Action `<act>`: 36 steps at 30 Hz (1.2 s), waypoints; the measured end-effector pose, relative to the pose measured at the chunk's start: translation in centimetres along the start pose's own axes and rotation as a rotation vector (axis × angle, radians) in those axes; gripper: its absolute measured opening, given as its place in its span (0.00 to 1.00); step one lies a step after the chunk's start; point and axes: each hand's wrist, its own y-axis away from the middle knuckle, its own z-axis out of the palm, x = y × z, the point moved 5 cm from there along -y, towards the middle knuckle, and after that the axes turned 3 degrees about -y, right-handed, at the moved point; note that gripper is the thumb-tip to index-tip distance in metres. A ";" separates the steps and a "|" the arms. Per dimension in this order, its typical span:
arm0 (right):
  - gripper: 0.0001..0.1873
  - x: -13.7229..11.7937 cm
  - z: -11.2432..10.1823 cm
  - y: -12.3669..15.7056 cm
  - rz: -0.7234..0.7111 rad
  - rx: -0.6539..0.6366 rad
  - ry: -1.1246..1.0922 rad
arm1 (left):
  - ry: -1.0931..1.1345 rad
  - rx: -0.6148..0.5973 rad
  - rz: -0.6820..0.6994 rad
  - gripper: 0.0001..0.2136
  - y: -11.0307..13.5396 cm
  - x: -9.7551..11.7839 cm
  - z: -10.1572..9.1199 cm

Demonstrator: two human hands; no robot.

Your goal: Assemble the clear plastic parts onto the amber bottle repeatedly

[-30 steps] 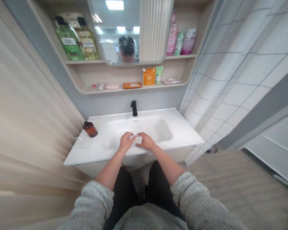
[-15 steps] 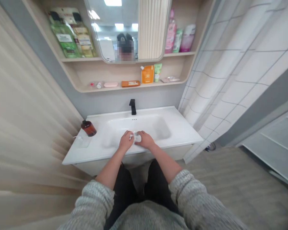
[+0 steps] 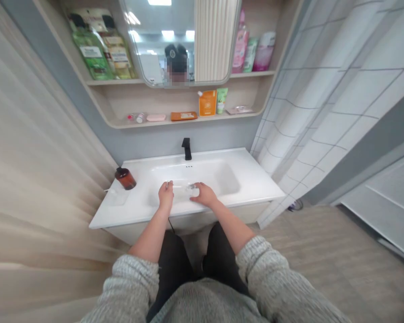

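Over the near side of the white sink, the left hand pinches what looks like a thin pale stick, its near end hidden by the fingers. Just beside it, the right hand is curled around a small clear container that blurs into the white behind; whether stick and container touch, I cannot tell. There is room between the right hand and the sink's right wall. A brown bottle stands by the counter's left edge. Farther back are the black faucet and a mirror, its top cut off.
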 end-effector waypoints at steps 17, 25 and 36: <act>0.31 1.7 0.3 -0.7 0.028 0.096 -0.187 | -0.457 0.190 0.028 0.09 -0.7 -0.1 -10.6; 0.36 3.4 0.4 -1.0 0.078 0.150 -0.324 | -0.512 0.279 -0.007 0.11 1.3 -1.5 -15.1; 0.36 4.6 1.0 -1.4 0.090 0.140 -0.352 | -0.950 0.313 0.089 0.08 6.0 -4.5 -23.7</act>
